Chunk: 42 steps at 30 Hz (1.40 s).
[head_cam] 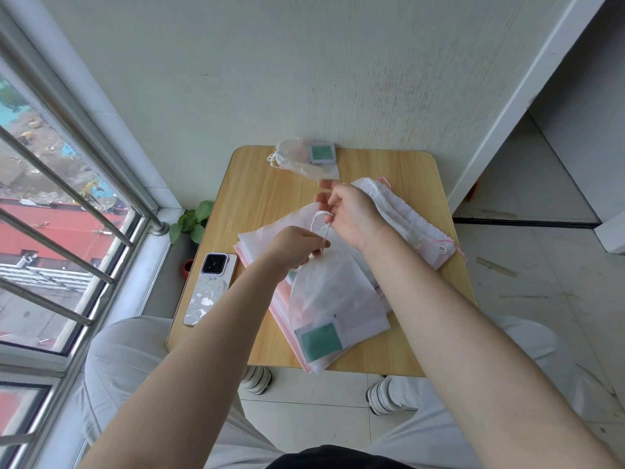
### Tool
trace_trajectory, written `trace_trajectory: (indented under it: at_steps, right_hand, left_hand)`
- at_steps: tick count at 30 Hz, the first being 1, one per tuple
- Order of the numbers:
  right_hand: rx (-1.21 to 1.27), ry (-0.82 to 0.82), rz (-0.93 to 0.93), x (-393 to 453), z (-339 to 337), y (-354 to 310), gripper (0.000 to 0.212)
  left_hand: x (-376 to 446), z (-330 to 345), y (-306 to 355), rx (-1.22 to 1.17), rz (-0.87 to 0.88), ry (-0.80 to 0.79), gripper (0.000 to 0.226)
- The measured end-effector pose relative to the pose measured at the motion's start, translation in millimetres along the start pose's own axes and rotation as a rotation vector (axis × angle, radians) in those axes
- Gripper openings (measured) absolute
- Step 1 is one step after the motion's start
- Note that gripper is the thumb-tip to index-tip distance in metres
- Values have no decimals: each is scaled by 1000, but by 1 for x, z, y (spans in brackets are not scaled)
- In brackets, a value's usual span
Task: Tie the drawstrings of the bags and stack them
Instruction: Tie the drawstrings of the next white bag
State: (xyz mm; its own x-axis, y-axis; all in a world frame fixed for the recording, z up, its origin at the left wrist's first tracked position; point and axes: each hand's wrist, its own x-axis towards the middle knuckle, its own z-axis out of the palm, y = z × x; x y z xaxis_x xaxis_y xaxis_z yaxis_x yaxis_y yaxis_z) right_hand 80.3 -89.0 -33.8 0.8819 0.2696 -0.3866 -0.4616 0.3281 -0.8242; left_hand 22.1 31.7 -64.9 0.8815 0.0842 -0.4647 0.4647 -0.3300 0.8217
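Knotting drawstring (320, 221) over table (257, 198) centre: left hand (297, 247) pinches bag (333, 299) neck, right hand (351, 214) pinches cord loop. Risk: slack loop slips, knot fails.

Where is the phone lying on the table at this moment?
In the head view, the phone lies face down at the left edge of the wooden table, beside the pile of flat bags and under the left forearm.

Small wooden table (263, 184) pushed against a pale textured wall (304, 69), barred window (50, 214) on the left letting daylight in, tiled floor (541, 265), probably a doorway (558, 147) on the right.
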Motion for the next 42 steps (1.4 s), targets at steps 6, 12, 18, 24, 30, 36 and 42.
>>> trace_trajectory:
  at_steps: [6,12,18,24,30,36,42]
  right_hand:
    - [-215,-86,-52,-2,18,-5,36]
    - [-994,87,-133,6,-7,9,49]
    - [-970,-106,-64,1,-16,26,18]
    - [-981,-37,-168,3,-18,34,53]
    - [-1037,-75,-221,0,-19,33,15]
    - [-1050,-125,-195,5,-24,38,12]
    - [-1056,-114,-31,9,-22,42,21]
  left_hand:
    - [4,11,0,200,125,-16,30]
    - [6,-3,-7,-82,15,-96,22]
    - [16,-15,-11,-342,-162,-138,22]
    - [19,-20,-13,-389,-215,-117,22]
    - [21,-20,-11,-325,-255,-106,27]
    - [20,-22,-15,-303,-227,-96,22]
    - [21,-24,-18,-218,-179,-169,31]
